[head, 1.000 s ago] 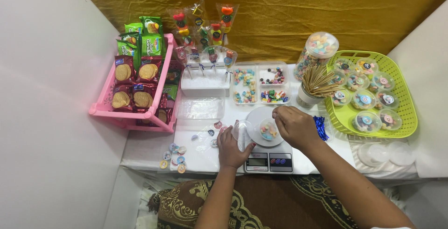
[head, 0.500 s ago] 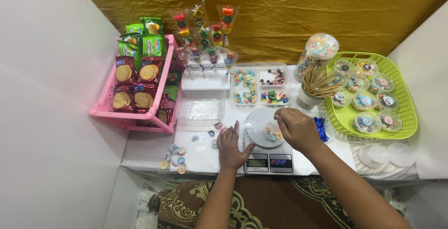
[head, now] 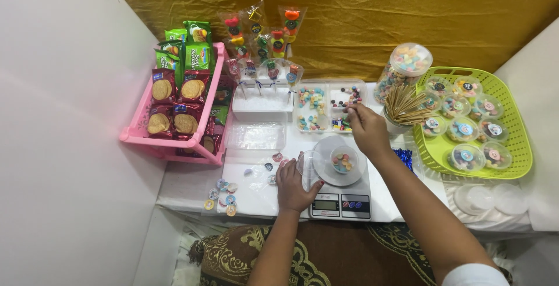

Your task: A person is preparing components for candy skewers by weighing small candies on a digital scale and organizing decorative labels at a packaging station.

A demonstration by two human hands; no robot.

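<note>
Reaching over with my right hand (head: 365, 127) to the divided clear tray (head: 328, 109) of little coloured candies, I'm pinching at the compartments on its right side. My fingertips (head: 351, 109) are closing together over the beads there; I can't honestly tell whether a piece is already between them, they're too small to see. My left hand (head: 293, 184) is resting flat and relaxed on the white surface (head: 256, 196), fingers loosely curled next to the kitchen scale (head: 339, 196), gripping nothing.

The small clear cup (head: 343, 161) is sitting on the round scale plate, already holding a few mixed candies, so I'd say I'm in the middle of filling it by weight, one pinch at a time. Next move, I'm guessing, is lifting the pinch straight up without scattering the neighbours, bringing it back across and dropping it into the cup without knocking it off centre.

Other stuff around: green basket (head: 512, 137) of finished lidded cups on my right, bundle of wooden skewers (head: 404, 105) just beside my wrist, round stickers (head: 224, 196) lying near my left hand, pink basket (head: 145, 131) of biscuit packs well off to the left.
</note>
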